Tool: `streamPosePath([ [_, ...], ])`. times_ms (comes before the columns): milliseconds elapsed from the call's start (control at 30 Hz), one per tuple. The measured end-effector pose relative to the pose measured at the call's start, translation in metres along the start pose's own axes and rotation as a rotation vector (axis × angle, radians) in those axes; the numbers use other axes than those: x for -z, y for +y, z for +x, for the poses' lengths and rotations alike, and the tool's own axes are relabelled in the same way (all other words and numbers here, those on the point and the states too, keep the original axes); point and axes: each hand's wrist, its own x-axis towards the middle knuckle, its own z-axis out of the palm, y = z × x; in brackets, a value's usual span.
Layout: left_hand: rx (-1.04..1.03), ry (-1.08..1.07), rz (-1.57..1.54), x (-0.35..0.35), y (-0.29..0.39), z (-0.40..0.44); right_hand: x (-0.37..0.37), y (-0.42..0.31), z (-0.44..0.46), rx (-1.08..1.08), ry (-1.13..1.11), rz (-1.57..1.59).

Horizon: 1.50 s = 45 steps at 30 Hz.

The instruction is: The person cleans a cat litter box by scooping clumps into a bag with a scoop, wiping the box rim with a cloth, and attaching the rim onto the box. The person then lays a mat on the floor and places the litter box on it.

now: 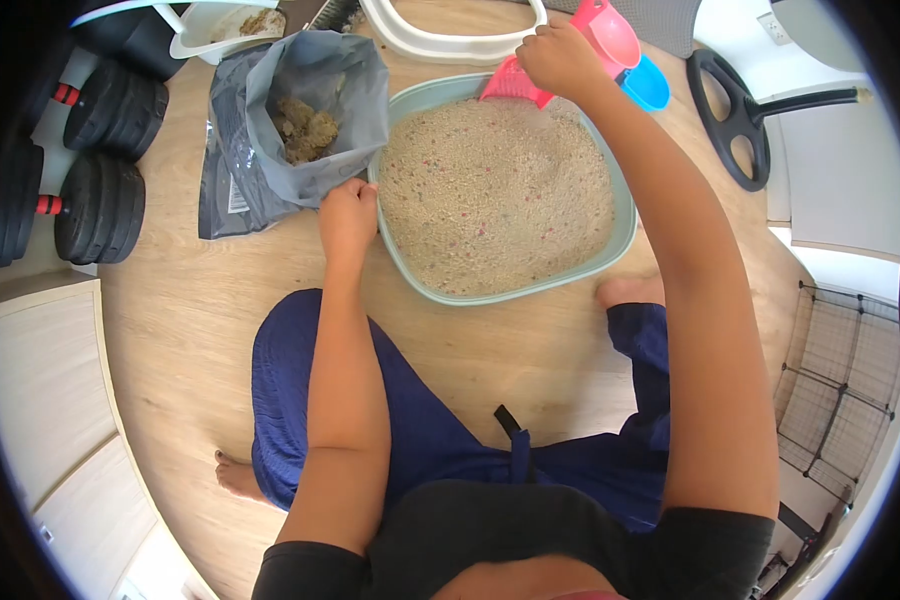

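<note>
Black short-sleeved top (490,525) fills the near side, with navy trousers (420,400) beyond it, the legs spread apart on the wooden floor (170,330). Along the floor's left edge stand a pale cabinet (45,370) and, farther up, black dumbbells (100,205) with red collars. Toward the far left corner sits a white container (195,40) with brown residue inside.

Right of these, a grey plastic bag (240,150) gapes open, brown clumps (308,132) within. Reaching forward with the elbow slightly bent, the left hand (348,210) rests back upward, fingers curled, between the bag's near right side and the tray's left rim; I cannot tell which of the two it grips, if either.

In the middle of the floor lies the pale green litter tray (490,299), full of beige speckled litter (500,200); a white frame (450,45) lies behind it. Stretched long and angled inward, the right arm brings the right hand (555,62) over the tray's far right corner, knuckles up, clenched around the pink slotted scoop (515,82), whose slotted head sits just inside the far rim.

Beyond that corner are another pink piece (615,40) and a blue scoop-shaped one (648,85). Farther right come a black oval frame (748,110) and, by the right edge, wire grid panels (843,388).
</note>
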Motion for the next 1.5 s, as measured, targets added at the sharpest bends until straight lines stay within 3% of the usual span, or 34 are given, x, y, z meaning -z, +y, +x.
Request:
streamPosePath([
  [133, 0.01, 0.003, -0.02, -0.001, -0.001, 0.0, 0.006, 0.004, 0.012, -0.009, -0.156, 0.023],
  [200, 0.013, -0.004, -0.028, -0.003, -0.004, 0.0, 0.01, 0.006, 0.016, -0.046, -0.499, 0.06],
  [333, 0.044, -0.004, -0.069, -0.001, -0.001, -0.001, 0.001, 0.005, 0.014, -0.071, -0.51, 0.074],
  [400, 0.079, -0.025, -0.089, -0.002, 0.003, -0.002, -0.008, 0.002, 0.011, -0.204, -0.411, 0.276],
  [500, 0.063, 0.015, -0.061, -0.003, -0.002, 0.002, -0.018, -0.009, 0.007, -0.235, -0.472, 0.333],
  [567, -0.011, 0.047, -0.03, -0.005, -0.004, -0.001, -0.02, -0.008, 0.009, -0.206, -0.511, 0.342],
  [733, 0.056, -0.005, -0.056, -0.004, -0.003, 0.001, -0.027, -0.017, 0.0, -0.138, -0.504, 0.405],
  [800, 0.065, -0.01, -0.046, -0.004, -0.003, 0.001, -0.021, -0.034, -0.003, -0.077, -0.651, 0.44],
  [933, 0.027, 0.008, -0.04, -0.003, -0.006, 0.001, -0.018, -0.052, -0.009, -0.11, -0.686, 0.575],
  [1033, 0.031, -0.026, -0.061, -0.004, -0.005, 0.005, -0.014, -0.047, -0.02, -0.087, -0.526, 0.641],
  [1133, 0.058, -0.036, -0.059, -0.002, -0.004, 0.002, -0.01, -0.043, -0.041, -0.205, -0.425, 0.845],
  [1200, 0.062, -0.033, -0.064, -0.003, -0.003, 0.002, -0.003, -0.044, -0.058, -0.283, -0.139, 1.022],
  [1500, 0.029, -0.009, -0.071, -0.004, -0.004, 0.003, 0.025, -0.044, -0.101, -0.339, 0.025, 1.052],
])
